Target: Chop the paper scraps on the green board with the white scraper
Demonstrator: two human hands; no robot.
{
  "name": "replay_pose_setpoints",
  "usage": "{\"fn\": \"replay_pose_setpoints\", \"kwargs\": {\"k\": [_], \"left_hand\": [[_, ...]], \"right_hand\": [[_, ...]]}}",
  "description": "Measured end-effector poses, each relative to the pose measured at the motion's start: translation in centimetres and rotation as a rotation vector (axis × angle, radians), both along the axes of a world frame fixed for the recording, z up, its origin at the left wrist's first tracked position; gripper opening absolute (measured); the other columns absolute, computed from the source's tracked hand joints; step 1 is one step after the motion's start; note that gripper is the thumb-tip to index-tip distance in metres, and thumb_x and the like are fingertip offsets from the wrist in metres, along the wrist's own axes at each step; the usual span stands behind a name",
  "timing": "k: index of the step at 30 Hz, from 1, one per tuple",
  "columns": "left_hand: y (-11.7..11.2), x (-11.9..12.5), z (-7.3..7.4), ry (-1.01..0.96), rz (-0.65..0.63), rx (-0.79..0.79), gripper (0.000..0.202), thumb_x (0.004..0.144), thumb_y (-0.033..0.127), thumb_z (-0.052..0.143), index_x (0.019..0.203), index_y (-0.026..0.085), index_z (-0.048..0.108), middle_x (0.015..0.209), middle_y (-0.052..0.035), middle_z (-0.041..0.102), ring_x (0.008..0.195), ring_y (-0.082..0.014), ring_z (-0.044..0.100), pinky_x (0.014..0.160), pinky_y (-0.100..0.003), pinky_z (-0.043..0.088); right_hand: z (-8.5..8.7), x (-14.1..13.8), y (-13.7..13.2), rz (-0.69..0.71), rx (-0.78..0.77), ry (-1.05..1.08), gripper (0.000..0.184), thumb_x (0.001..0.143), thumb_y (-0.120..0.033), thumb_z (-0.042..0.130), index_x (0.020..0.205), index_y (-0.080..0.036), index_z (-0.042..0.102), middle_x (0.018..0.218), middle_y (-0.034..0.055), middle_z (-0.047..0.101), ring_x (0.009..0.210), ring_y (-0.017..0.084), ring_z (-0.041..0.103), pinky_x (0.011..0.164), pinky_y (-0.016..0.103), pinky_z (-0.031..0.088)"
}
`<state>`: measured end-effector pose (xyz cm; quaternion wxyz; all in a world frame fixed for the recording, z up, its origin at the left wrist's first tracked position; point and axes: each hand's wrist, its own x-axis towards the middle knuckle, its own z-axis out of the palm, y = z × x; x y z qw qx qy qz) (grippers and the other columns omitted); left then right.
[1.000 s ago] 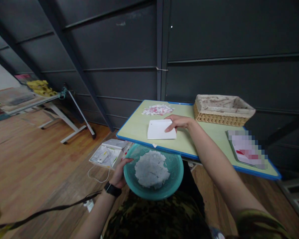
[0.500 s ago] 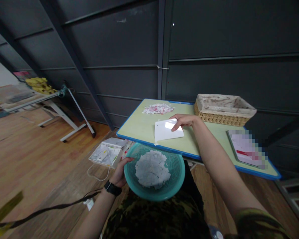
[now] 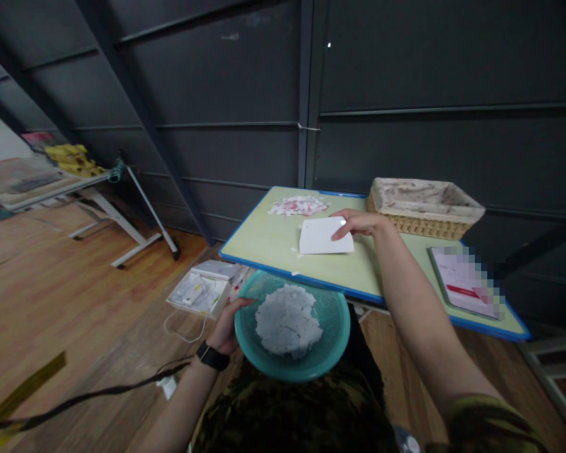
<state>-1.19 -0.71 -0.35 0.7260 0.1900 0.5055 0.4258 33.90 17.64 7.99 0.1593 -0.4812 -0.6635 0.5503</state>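
Observation:
My left hand grips the left rim of a teal plastic colander, just below the table's front edge. Inside the colander lies a heap of torn white paper scraps. Over the tabletop, my right hand pinches the right side of a white plastic scraper, a flat plate with a small hole in one corner. A few tiny paper bits lie by the scraper's lower left side. Behind it to the left, a pile of white and pink paper scraps rests on the yellow-green table.
A lined wicker basket stands at the table's back right. Near the right end lies a partly blurred tablet-like slab. Left of the colander, an open white box with a cable sits low down. Another table stands farther left.
My right hand has moved the scraper back and slightly right, away from the table's front edge. The left hand and colander have stayed in place.

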Motion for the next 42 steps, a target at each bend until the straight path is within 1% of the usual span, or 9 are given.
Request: {"fn": "replay_pose_setpoints", "kwargs": {"k": [5,9,15,21,25,32,37,40,42], "left_hand": [[0.0,0.0,0.1,0.001,0.005,0.013,0.009,0.077,0.016,0.061,0.074,0.012,0.069,0.066,-0.0075,0.077,0.050,-0.0193,0.068,0.055,-0.031,0.055],[0.1,0.0,0.1,-0.012,-0.004,0.024,0.007,0.076,0.016,0.063,0.073,0.012,0.069,0.066,-0.0076,0.078,0.049,-0.0184,0.068,0.056,-0.030,0.055],[0.0,0.0,-0.1,-0.025,0.035,0.033,0.007,0.075,0.014,0.062,0.075,0.012,0.069,0.068,-0.0075,0.078,0.051,-0.0183,0.069,0.056,-0.029,0.055],[0.0,0.2,0.0,-0.003,0.009,0.027,0.010,0.076,0.015,0.061,0.076,0.012,0.070,0.063,-0.0073,0.077,0.050,-0.0193,0.069,0.055,-0.030,0.056],[0.0,0.1,-0.1,0.002,0.005,0.008,0.008,0.076,0.017,0.062,0.074,0.013,0.069,0.063,-0.0075,0.076,0.049,-0.0198,0.068,0.054,-0.030,0.055],[0.1,0.1,-0.2,-0.002,0.018,0.026,0.008,0.074,0.015,0.063,0.075,0.013,0.070,0.063,-0.0061,0.077,0.048,-0.0184,0.067,0.055,-0.030,0.056],[0.1,0.2,0.2,0.006,0.018,0.038,0.006,0.074,0.016,0.063,0.073,0.014,0.069,0.060,-0.0053,0.075,0.047,-0.0185,0.068,0.053,-0.029,0.055],[0.1,0.2,0.3,0.005,0.012,0.017,0.008,0.075,0.017,0.063,0.075,0.013,0.069,0.062,-0.0061,0.076,0.047,-0.0185,0.068,0.054,-0.029,0.055],[0.1,0.2,0.4,0.006,0.023,0.003,0.009,0.075,0.016,0.063,0.078,0.013,0.070,0.065,-0.0065,0.077,0.046,-0.0184,0.067,0.054,-0.030,0.056]], "right_hand": [[0.2,-1.3,-0.3,0.012,0.001,-0.018,0.044,0.046,-0.022,0.083,0.087,-0.016,0.068,0.068,-0.0017,0.068,0.052,0.011,0.059,0.040,0.018,0.043],[0.6,-2.0,-0.6,-0.053,0.082,-0.023,0.045,0.047,-0.022,0.082,0.089,-0.016,0.068,0.067,-0.0023,0.067,0.050,0.010,0.057,0.039,0.018,0.041],[1.1,-0.3,-0.8,-0.100,0.111,-0.018,0.047,0.047,-0.022,0.081,0.091,-0.015,0.068,0.065,-0.0014,0.066,0.049,0.010,0.055,0.038,0.019,0.039],[0.3,-0.1,0.1,-0.352,0.255,0.085,0.039,0.053,-0.021,0.076,0.090,-0.016,0.062,0.067,0.0012,0.064,0.053,0.014,0.057,0.042,0.023,0.042],[-0.4,-1.3,0.6,-0.432,0.333,0.095,0.032,0.055,-0.017,0.073,0.084,-0.016,0.059,0.063,-0.0005,0.060,0.050,0.012,0.053,0.041,0.022,0.039],[-0.5,-2.9,-0.1,-0.341,0.214,0.146,0.032,0.054,-0.017,0.072,0.081,-0.018,0.057,0.060,-0.0012,0.060,0.048,0.011,0.052,0.038,0.020,0.038],[-0.2,-3.6,-0.6,-0.183,0.136,0.164,0.044,0.049,-0.019,0.076,0.091,-0.015,0.062,0.068,0.0000,0.066,0.052,0.012,0.057,0.038,0.019,0.038],[0.0,-3.8,-1.0,-0.091,0.087,0.159,0.054,0.048,-0.020,0.078,0.100,-0.014,0.065,0.071,-0.0002,0.068,0.049,0.010,0.054,0.036,0.018,0.033],[0.2,-3.8,-1.1,-0.073,0.081,0.173,0.057,0.048,-0.022,0.079,0.103,-0.014,0.066,0.070,-0.0009,0.068,0.046,0.008,0.051,0.035,0.017,0.031]]}}
